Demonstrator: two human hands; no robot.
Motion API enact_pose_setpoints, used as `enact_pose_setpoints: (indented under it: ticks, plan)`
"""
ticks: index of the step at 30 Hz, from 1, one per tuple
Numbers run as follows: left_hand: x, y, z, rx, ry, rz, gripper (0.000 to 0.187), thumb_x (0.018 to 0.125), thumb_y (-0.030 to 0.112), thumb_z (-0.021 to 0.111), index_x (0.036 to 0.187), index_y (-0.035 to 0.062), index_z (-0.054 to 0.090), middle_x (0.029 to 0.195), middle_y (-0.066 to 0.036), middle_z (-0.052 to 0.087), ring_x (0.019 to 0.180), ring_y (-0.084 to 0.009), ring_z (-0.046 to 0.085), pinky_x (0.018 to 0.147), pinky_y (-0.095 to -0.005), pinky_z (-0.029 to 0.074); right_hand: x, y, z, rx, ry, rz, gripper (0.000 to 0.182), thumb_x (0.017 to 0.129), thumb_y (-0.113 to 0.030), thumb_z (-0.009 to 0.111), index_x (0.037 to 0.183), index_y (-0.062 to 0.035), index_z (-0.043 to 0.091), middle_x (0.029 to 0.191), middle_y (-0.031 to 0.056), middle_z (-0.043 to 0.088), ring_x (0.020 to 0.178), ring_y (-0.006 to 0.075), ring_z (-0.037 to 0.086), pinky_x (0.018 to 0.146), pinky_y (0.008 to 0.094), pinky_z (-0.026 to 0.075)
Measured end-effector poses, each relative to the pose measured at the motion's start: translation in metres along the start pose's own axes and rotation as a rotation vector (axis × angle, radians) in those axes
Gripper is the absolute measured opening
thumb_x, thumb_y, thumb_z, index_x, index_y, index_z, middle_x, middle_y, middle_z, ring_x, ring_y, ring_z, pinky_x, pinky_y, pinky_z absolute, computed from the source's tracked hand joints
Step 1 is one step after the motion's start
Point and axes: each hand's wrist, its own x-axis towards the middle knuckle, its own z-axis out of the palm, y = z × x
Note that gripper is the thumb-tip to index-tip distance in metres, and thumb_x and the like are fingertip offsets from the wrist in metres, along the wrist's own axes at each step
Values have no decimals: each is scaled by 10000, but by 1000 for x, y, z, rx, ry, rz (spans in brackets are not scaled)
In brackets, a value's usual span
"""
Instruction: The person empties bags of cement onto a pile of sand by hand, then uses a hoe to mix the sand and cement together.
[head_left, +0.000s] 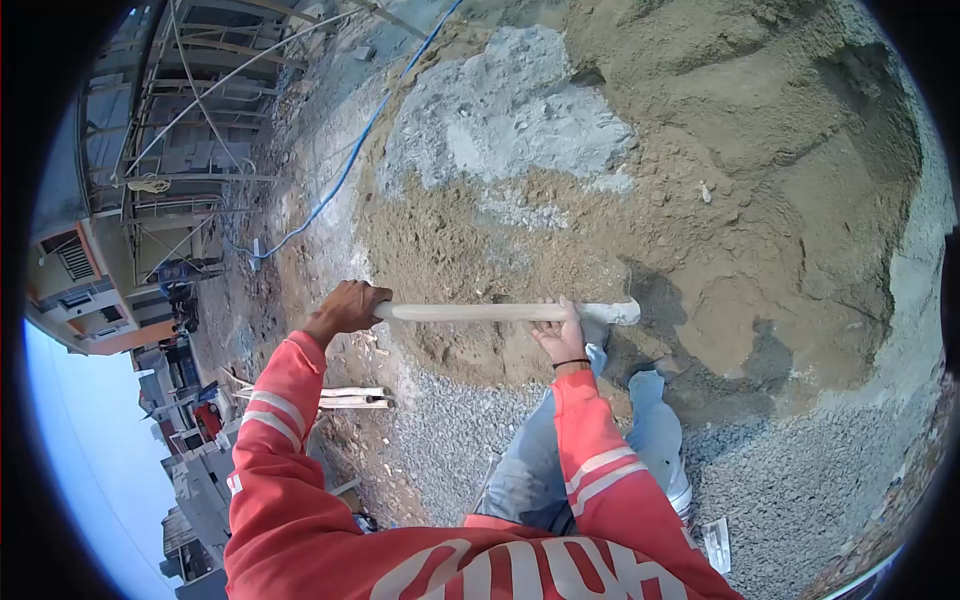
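A long pale wooden tool handle (pixel 460 312) lies level across the view in front of me. My left hand (pixel 352 306) is closed around its left end. Farther right, my right hand (pixel 562 332) cradles the handle from below, palm turned up, fingers behind the wood and thumb lapping over it. Just beyond that hand is the tool's pale, cement-coated head end (pixel 625 313). Any blade there cannot be made out clearly, so the kind of tool is uncertain. Behind the handle spreads a heap of brown sand (pixel 740 180), with grey cement powder (pixel 500 110) lying on it.
Grey gravel (pixel 450 425) covers the ground near my legs. A blue hose (pixel 350 160) runs along the heap's left side. Several wooden poles (pixel 355 398) lie at left, below scaffolding (pixel 190 110) and buildings. A crumpled pale wrapper (pixel 717 545) rests on the gravel.
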Motion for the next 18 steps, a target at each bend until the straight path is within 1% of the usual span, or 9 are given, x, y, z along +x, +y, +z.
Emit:
enact_pose_setpoints:
  ticks: [2, 5, 9, 11, 13, 14, 15, 16, 18]
  plan:
    - [-42, -35, -5, -36, -122, -241, 156, 704, 150, 689, 832, 79, 636, 755, -153, 657, 732, -395, 627, 639, -480, 481, 24, 56, 29, -15, 14, 87, 334, 821, -260, 686, 1085, -122, 537, 1129, 23, 592, 1124, 220, 552, 981, 492, 376]
    - [-68, -32, -15, 22, -239, -272, 213, 739, 206, 693, 920, 98, 661, 752, -150, 668, 724, -371, 645, 644, -471, 498, 34, 84, 20, -44, -16, 67, 317, 841, -276, 669, 1108, -158, 546, 1103, 43, 592, 1079, 223, 552, 933, 465, 404]
    - [-37, 51, 32, -214, -289, -42, 337, 716, 287, 768, 982, 103, 672, 802, -164, 681, 746, -385, 653, 667, -471, 520, -23, 8, -40, -207, 60, -58, 294, 856, -291, 652, 1084, -149, 534, 1017, 66, 591, 999, 232, 563, 836, 496, 452]
    - [4, 131, 59, -320, -366, 61, 398, 735, 311, 772, 1012, 62, 633, 785, -178, 666, 727, -420, 637, 629, -509, 510, -49, -62, -88, -231, 323, -298, 226, 850, -262, 639, 978, -93, 562, 883, 75, 596, 813, 245, 607, 749, 480, 501]
    - [45, 215, 127, -514, -214, 244, 428, 769, 364, 749, 994, 24, 617, 761, -201, 646, 697, -436, 623, 592, -504, 502, -114, -151, -116, -120, 467, -594, 258, 840, -193, 646, 998, -36, 516, 826, 127, 583, 775, 307, 652, 616, 407, 563]
    - [72, 270, 149, -589, -79, 408, 429, 790, 375, 725, 1027, 36, 612, 810, -215, 647, 724, -432, 626, 620, -498, 507, -158, -194, -128, -147, 467, -759, 252, 836, -168, 647, 980, -20, 504, 786, 138, 561, 723, 305, 644, 574, 385, 562]
    - [103, 339, 130, -638, -289, 316, 406, 817, 387, 694, 1042, 58, 616, 864, -223, 648, 756, -429, 628, 641, -491, 508, -189, -245, -157, -63, 358, -928, 211, 820, -117, 646, 924, 2, 506, 677, 84, 541, 489, 219, 559, 461, 341, 497]
    - [127, 396, 156, -607, -230, 340, 370, 832, 392, 671, 1025, 79, 625, 867, -221, 648, 761, -427, 626, 655, -487, 507, -225, -302, -186, -16, 265, -1022, 217, 831, -129, 651, 907, 10, 503, 678, 77, 539, 481, 204, 540, 450, 342, 479]
    - [185, 525, 133, -741, -254, 429, 341, 827, 347, 684, 987, 51, 629, 795, -223, 645, 759, -434, 621, 662, -490, 498, -364, -378, -140, -382, 756, -1390, 159, 848, -122, 642, 841, -2, 538, 662, 47, 530, 540, 174, 541, 509, 291, 464]
